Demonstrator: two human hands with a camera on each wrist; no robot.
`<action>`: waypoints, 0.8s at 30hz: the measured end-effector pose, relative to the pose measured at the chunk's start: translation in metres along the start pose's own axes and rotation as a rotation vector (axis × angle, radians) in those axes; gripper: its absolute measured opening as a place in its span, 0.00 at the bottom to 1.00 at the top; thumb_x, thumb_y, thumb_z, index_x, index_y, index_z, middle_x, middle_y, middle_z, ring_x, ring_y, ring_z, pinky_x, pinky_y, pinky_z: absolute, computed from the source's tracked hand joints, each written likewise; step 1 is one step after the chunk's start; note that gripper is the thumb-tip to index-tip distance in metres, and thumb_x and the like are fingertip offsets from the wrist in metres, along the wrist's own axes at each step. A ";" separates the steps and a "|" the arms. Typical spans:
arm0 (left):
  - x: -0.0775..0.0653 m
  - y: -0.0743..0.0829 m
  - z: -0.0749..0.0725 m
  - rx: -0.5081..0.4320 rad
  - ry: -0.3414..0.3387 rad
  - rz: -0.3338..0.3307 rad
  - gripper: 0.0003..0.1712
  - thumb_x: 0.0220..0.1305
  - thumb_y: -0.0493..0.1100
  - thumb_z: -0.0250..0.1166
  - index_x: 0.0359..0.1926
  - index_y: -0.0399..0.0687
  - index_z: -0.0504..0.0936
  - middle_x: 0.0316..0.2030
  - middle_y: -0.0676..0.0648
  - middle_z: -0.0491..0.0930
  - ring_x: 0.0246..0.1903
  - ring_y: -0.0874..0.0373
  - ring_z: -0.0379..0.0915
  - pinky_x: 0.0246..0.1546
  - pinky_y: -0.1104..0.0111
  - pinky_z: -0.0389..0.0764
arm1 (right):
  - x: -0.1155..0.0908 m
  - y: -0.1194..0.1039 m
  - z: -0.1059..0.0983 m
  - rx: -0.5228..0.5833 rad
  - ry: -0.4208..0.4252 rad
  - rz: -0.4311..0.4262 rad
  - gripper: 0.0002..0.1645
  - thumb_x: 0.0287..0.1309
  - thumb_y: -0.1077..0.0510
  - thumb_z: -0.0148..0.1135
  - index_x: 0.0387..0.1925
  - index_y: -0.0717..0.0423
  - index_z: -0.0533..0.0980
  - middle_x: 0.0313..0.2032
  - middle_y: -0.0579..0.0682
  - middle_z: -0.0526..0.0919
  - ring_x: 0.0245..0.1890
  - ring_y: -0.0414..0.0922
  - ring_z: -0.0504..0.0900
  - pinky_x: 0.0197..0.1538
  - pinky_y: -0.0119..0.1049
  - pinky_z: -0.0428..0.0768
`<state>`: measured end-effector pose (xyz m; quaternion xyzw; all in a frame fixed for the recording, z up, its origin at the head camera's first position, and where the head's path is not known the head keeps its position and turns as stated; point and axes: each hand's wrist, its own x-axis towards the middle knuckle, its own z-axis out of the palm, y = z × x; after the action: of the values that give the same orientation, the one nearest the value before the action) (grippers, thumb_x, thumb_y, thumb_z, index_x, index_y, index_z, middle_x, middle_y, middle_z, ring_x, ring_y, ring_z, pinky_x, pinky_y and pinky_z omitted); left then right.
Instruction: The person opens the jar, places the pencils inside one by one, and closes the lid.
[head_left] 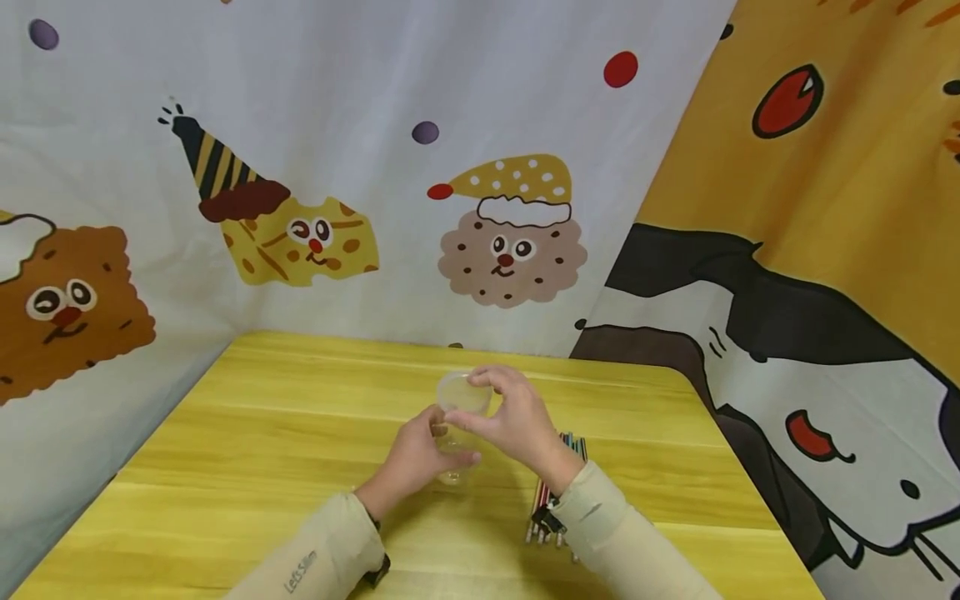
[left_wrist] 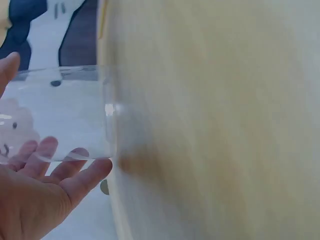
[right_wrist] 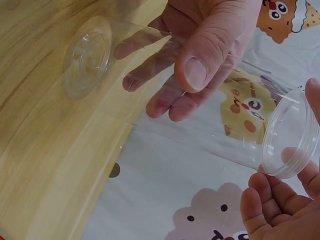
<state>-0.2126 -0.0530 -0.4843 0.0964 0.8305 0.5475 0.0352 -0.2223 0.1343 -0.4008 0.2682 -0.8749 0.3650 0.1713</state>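
Your right sleeve (head_left: 622, 533) covers part of the thin pencils (head_left: 573, 446), and I can't tell if the jar (right_wrist: 215, 142) touches the streaky wooden table (head_left: 300, 417) below. Your left hand (head_left: 418, 457) curls round its smooth, see-through plastic side; your right hand (head_left: 516, 421) pinches the round, cloudy lid (right_wrist: 288, 132).

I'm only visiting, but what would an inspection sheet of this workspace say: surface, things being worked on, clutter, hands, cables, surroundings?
Surface: yellow, wood-patterned table.
Job's things: clear jar, no contents visible; translucent lid at its mouth, tightness cannot be told.
Clutter: several pencils lying on the table, partly hidden by the right forearm.
Hands: left hand grips the jar's body; right hand holds the lid between thumb and fingers.
Cables: nothing seen.
Surroundings: cartoon-printed cloth behind the table and along its right side.
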 end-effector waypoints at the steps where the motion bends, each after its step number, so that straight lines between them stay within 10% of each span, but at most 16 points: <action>1: 0.000 0.000 0.000 0.004 0.005 -0.001 0.38 0.52 0.56 0.86 0.52 0.40 0.76 0.65 0.39 0.81 0.65 0.36 0.79 0.59 0.45 0.86 | 0.000 0.001 0.000 -0.002 0.003 -0.003 0.31 0.52 0.45 0.86 0.52 0.56 0.85 0.58 0.52 0.88 0.59 0.51 0.85 0.58 0.51 0.88; 24: 0.008 -0.001 -0.006 0.051 -0.008 0.048 0.31 0.51 0.54 0.88 0.52 0.51 0.84 0.49 0.43 0.86 0.44 0.51 0.74 0.45 0.62 0.76 | 0.005 0.000 -0.006 -0.007 -0.068 0.052 0.37 0.54 0.44 0.84 0.61 0.51 0.80 0.57 0.49 0.87 0.56 0.47 0.84 0.51 0.43 0.83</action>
<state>-0.2219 -0.0573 -0.4819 0.1196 0.8415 0.5264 0.0229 -0.2257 0.1370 -0.3949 0.2568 -0.8882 0.3570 0.1330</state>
